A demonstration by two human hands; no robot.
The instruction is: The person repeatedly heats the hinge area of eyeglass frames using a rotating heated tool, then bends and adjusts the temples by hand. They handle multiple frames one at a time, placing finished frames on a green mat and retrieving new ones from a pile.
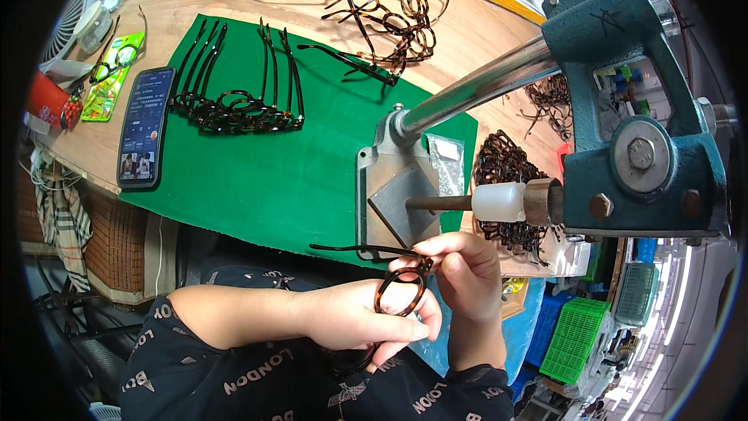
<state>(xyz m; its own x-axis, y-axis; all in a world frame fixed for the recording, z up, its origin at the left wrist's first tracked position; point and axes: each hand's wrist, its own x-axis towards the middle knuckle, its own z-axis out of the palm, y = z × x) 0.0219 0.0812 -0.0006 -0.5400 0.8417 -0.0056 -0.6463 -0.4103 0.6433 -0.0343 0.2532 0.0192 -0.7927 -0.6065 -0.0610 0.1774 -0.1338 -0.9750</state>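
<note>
Low in the head view, my left hand (378, 316) is closed round a round tortoiseshell glasses frame (397, 300). My right hand (467, 273) pinches the same frame at its upper end near the hinge, where a long dark temple (351, 247) sticks out to the left. Just beyond my hands stands a teal manual press (600, 187) with a steel column (475, 90), a grey base plate (370, 187) and a horizontal shaft with a white sleeve (497, 201). A row of tortoiseshell frames (241, 117) with upright temples lies on a green mat (249, 187).
More frames are piled at the back (397, 19) and behind the press (506, 156). A phone (144, 129), a green packet (101, 100) and a white fan (64, 31) sit at the left. Plastic crates (569, 339) stand at the lower right.
</note>
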